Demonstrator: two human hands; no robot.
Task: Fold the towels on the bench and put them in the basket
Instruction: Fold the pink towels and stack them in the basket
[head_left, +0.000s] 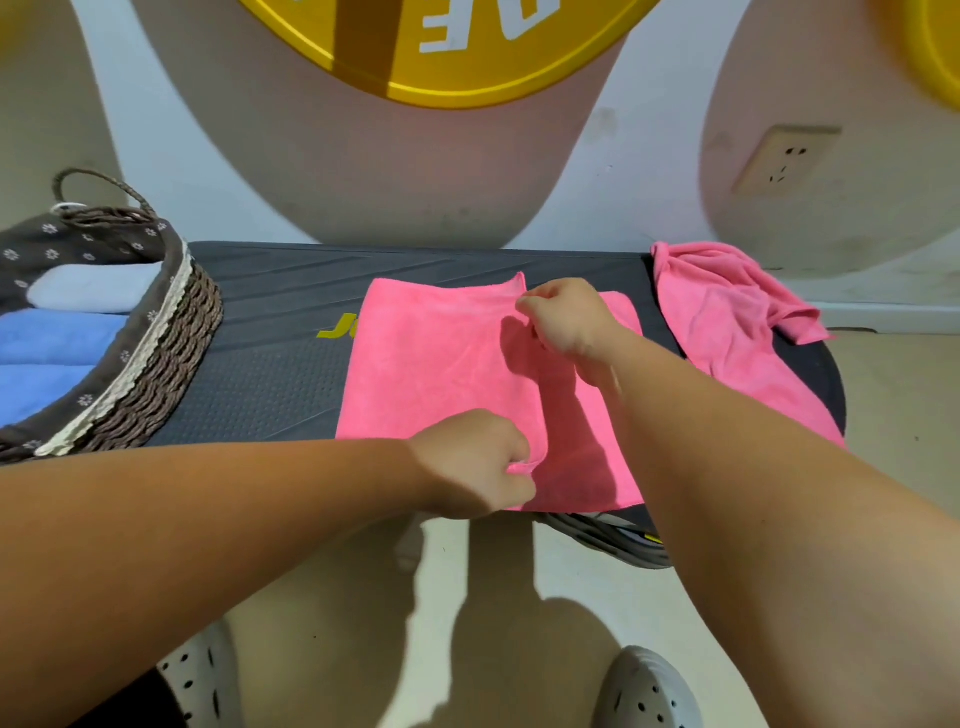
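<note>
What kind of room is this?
Probably a plain indoor room, maybe at home: a black bench against a painted wall with a socket, and a woven basket holding folded towels.

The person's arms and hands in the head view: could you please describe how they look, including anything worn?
The left hand and right hand are bare, with no gloves, and no rings that show. The left forearm and right forearm are bare too: no sleeve is in view, and no watch or band shows at either wrist.
</note>
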